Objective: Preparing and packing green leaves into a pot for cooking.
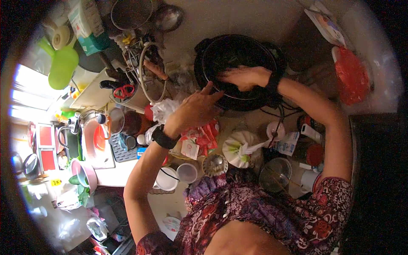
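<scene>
A round black pot (236, 41) stands at the upper middle, with dark green leafy matter faintly visible inside. My right hand (247, 78) reaches over its rim from the right, fingers stretched into the pot and blurred; whether they hold anything is hidden. Just outside the lower left rim is my left hand (199, 106), its fingers apart and nothing visible in them. Both wrists wear black bands. Under my left hand lie a red and white plastic packet (204, 137) and a crumpled white plastic bag (164, 110).
A tied white bag with green contents (240, 148) sits below the pot, near a glass bowl (275, 175) and a white cup (167, 179). Black cables (282, 110) run beside the pot. Red-handled scissors (123, 91) stand among utensils at left. A red packet (350, 76) lies far right.
</scene>
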Action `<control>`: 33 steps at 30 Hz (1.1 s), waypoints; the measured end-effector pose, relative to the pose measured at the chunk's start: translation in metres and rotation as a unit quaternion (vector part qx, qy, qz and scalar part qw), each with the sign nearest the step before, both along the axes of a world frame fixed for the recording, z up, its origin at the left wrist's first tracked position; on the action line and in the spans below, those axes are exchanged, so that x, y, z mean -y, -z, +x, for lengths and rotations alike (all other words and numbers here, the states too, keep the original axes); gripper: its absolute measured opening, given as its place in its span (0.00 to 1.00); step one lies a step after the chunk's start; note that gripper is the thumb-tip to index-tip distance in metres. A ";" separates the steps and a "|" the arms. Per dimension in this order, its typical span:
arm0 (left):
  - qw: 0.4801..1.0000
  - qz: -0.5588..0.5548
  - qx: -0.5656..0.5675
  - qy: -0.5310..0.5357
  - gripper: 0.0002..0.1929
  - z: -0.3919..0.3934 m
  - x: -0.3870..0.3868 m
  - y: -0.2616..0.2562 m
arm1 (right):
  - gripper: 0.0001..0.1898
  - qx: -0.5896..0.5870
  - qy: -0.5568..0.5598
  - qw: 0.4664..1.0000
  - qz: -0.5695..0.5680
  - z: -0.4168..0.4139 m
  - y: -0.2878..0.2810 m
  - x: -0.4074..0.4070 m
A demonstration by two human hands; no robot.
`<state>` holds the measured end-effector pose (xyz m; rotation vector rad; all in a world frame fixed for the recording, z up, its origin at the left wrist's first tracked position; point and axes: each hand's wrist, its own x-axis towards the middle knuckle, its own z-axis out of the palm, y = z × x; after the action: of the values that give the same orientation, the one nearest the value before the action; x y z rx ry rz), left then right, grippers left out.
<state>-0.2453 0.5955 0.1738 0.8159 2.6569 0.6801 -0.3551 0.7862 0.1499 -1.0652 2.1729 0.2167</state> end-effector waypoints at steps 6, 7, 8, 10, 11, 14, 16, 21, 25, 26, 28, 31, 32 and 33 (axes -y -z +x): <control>1.000 -0.010 0.009 -0.003 0.25 0.001 0.004 -0.002 | 0.38 -0.063 -0.060 0.988 -0.129 0.006 -0.016 -0.009; 1.000 -0.013 0.012 -0.005 0.25 0.002 0.005 -0.001 | 0.34 -0.026 0.011 0.999 -0.028 0.005 -0.029 -0.006; 1.000 -0.016 0.016 -0.007 0.25 0.002 0.006 0.000 | 0.31 0.012 0.081 0.994 0.074 0.004 -0.035 -0.004; 1.000 0.004 -0.002 0.007 0.25 0.003 0.000 -0.009 | 0.28 -0.009 0.098 0.993 0.063 -0.002 -0.006 -0.037; 1.000 0.010 -0.008 0.011 0.26 0.004 -0.002 -0.013 | 0.25 -0.027 0.109 0.992 0.052 -0.003 0.004 -0.049; 1.000 -0.016 0.023 -0.001 0.26 0.006 -0.003 -0.018 | 0.22 -0.004 0.085 0.994 0.068 0.004 -0.013 -0.034; 1.000 -0.025 0.007 -0.011 0.27 0.006 -0.002 -0.013 | 0.21 -0.046 0.078 0.994 -0.060 -0.004 -0.020 -0.045; 1.000 -0.023 -0.014 0.000 0.30 0.004 0.000 0.003 | 0.13 -0.219 0.109 0.869 -0.430 -0.016 -0.078 -0.056; 0.999 -0.020 -0.046 0.018 0.32 0.008 -0.001 -0.008 | 0.13 -0.296 0.153 0.788 -0.518 -0.004 -0.089 -0.057; 0.998 -0.022 -0.051 0.025 0.33 0.007 -0.003 -0.010 | 0.17 -0.266 0.082 0.803 -0.527 -0.007 -0.070 -0.058; 0.999 -0.037 -0.024 0.005 0.33 0.004 -0.001 -0.004 | 0.22 -0.225 -0.013 0.918 -0.325 -0.004 -0.031 -0.071; 0.999 -0.033 0.008 0.001 0.35 0.001 0.000 0.000 | 0.22 -0.234 0.039 0.924 -0.299 0.007 -0.034 -0.067; 0.999 -0.030 0.014 0.003 0.35 0.001 0.001 0.000 | 0.20 -0.248 0.090 0.882 -0.391 0.008 -0.037 -0.064; 1.000 -0.023 0.005 -0.011 0.32 0.003 -0.001 0.001 | 0.20 -0.249 0.093 0.881 -0.391 0.010 -0.037 -0.063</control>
<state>-0.2423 0.5960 0.1729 0.7694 2.6671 0.6236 -0.3453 0.8493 0.1872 -1.3006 2.9183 -0.5996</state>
